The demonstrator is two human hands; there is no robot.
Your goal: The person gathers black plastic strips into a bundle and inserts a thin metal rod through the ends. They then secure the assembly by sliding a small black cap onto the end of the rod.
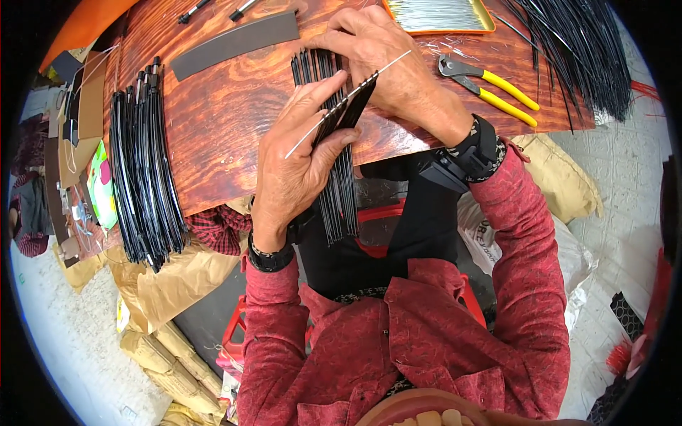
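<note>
My left hand (295, 153) is closed around a bundle of thin black strips (339, 199), thumb on one side and fingers on the other. Their long ends hang over the table edge toward my lap. A thin white wire (302, 140) runs slantwise through a row of strip ends, sticking out at both sides. Beyond it, more black strip ends (307, 67) fan out over the table. My right hand (380, 60) reaches over these with curled fingers, its fingertips pinching at the far ends. The exact contact under those fingers is partly hidden.
Yellow-handled pliers (497, 91) lie right of my right hand. Behind stands an orange tray of thin wires (440, 15). Loose black strips (568, 42) spread at far right; bundled ones (145, 167) overhang the left edge. A curved dark grey piece (238, 44) lies at far left.
</note>
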